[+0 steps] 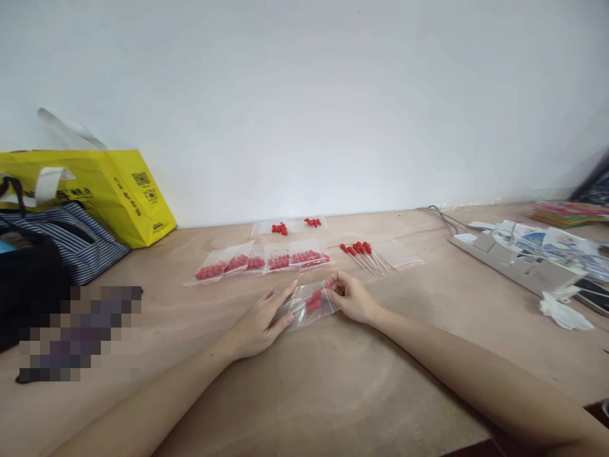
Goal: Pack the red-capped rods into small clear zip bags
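Clear, glossy zip bag [310,304] lies flat on the matte tan table [361,393], just in front of the person; it holds a small cluster of red-headed pins (count not legible). Left hand [261,324] lies flat, fingers extended, pressing the bag's left end, not clenched. Right hand [351,296] pinches the bag's right edge between curled fingertips.

Beyond it, a row of filled bags [259,260], thin crinkled plastic, each with red pieces inside. Farther back, two more bags [290,226] near the white wall. Loose pins [364,255], thin pale shafts with red rounded heads, lie fanned on the table to the right. Yellow tote [118,190], glossy, stands far left; a white power strip [518,266] lies at right.
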`<state>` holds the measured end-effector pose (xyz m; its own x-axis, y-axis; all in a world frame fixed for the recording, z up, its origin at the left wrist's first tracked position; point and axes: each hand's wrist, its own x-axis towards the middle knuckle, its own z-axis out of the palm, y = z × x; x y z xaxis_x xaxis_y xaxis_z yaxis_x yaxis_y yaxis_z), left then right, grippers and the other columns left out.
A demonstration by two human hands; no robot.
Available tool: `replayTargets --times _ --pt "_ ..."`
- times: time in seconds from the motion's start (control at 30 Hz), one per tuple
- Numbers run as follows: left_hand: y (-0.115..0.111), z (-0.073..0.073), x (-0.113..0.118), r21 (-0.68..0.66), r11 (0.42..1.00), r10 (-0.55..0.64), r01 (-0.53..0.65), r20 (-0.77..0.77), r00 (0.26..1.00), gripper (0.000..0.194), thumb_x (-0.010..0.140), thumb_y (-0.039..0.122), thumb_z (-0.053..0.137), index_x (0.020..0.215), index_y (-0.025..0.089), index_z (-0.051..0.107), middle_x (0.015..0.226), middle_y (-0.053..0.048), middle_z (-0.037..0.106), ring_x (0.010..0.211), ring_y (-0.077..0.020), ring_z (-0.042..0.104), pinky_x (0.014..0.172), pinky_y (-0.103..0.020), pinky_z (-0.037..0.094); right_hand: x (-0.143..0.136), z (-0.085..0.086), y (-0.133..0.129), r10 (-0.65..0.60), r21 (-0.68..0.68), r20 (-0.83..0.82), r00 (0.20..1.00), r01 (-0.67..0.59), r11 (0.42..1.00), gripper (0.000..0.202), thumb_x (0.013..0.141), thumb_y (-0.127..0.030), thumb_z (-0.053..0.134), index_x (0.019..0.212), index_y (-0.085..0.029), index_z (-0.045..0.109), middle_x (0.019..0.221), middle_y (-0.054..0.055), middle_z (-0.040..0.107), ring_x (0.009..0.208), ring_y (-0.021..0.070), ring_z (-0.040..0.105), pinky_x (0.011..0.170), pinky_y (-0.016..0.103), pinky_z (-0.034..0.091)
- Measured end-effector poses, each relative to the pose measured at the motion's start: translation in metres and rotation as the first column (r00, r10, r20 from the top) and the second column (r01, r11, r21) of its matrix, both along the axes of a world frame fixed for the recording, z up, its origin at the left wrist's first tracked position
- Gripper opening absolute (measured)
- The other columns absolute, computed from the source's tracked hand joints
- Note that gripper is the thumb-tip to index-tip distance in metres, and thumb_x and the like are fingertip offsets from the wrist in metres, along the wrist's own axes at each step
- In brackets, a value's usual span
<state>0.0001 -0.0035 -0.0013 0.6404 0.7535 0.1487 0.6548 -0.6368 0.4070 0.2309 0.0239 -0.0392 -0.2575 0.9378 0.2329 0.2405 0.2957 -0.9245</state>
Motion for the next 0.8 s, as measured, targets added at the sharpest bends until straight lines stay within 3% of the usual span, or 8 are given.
replayTargets --times 0.13,0.27,0.47,0.57,0.63,0.8 --pt "-0.001 0.000 0.002 0.013 1.000 0.007 -0.006 -0.016 1.000 0.057 0.086 0.028 0.039 0.136 0.023 0.014 0.138 -0.004 0.031 0.124 -0.0209 0.032 0.104 -0.042 0.020 -0.001 0.005 -0.002 0.053 0.007 0.029 0.998 -0.054 0.999 0.024 0.073 -0.029 0.057 0.093 -0.017 0.055 0.085 0.005 0.063 0.070 0.0133 0.058 0.062 0.025 0.045" --pt "-0.001 -0.001 0.002 0.012 1.000 0.017 -0.017 -0.020 1.000 0.058 0.085 0.028 0.040 0.136 0.023 0.013 0.137 -0.004 0.034 0.123 -0.0205 0.033 0.104 -0.042 0.020 -0.002 0.008 -0.003 0.171 0.024 0.047 0.984 -0.172 0.985 0.022 0.071 -0.026 0.059 0.090 -0.016 0.059 0.087 0.004 0.063 0.073 0.0131 0.058 0.064 0.025 0.045" --pt "0.000 -0.003 0.001 0.023 0.998 0.055 -0.053 -0.082 0.995 0.061 0.085 0.031 0.040 0.136 0.024 0.009 0.134 -0.007 0.037 0.120 -0.0225 0.037 0.104 -0.051 0.008 0.000 0.001 0.000 0.179 -0.110 -0.078 0.981 -0.187 0.976 0.039 0.057 -0.025 0.070 0.092 -0.014 0.056 0.075 0.001 0.059 0.064 0.0115 0.055 0.060 0.024 0.046" --pt "-0.001 -0.004 0.001 0.042 0.996 0.081 -0.077 -0.100 0.992 0.059 0.085 0.033 0.039 0.136 0.024 0.011 0.134 -0.006 0.037 0.118 -0.0245 0.040 0.103 -0.053 0.006 0.002 -0.002 0.003 0.067 -0.155 -0.061 0.996 -0.076 0.985 0.054 0.051 -0.023 0.073 0.100 -0.014 0.052 0.068 -0.002 0.054 0.056 0.0090 0.050 0.052 0.020 0.043" --pt "-0.001 -0.004 0.002 0.048 0.996 0.082 -0.078 -0.101 0.992 0.058 0.086 0.034 0.039 0.136 0.025 0.012 0.135 -0.006 0.036 0.118 -0.0250 0.040 0.103 -0.053 0.007 0.004 -0.001 0.003 0.053 -0.153 0.009 0.999 -0.051 0.987 0.052 0.053 -0.020 0.071 0.101 -0.014 0.053 0.063 -0.004 0.050 0.051 0.0070 0.046 0.048 0.018 0.038" --pt "0.000 -0.003 0.001 0.049 0.997 0.068 -0.064 -0.094 0.993 0.058 0.086 0.037 0.039 0.136 0.024 0.012 0.134 -0.006 0.038 0.119 -0.0247 0.038 0.103 -0.052 0.007 0.005 0.008 -0.001 0.186 -0.097 0.127 0.974 -0.174 0.980 0.028 0.060 -0.017 0.064 0.088 -0.015 0.062 0.060 -0.005 0.047 0.050 0.0046 0.040 0.047 0.016 0.032"
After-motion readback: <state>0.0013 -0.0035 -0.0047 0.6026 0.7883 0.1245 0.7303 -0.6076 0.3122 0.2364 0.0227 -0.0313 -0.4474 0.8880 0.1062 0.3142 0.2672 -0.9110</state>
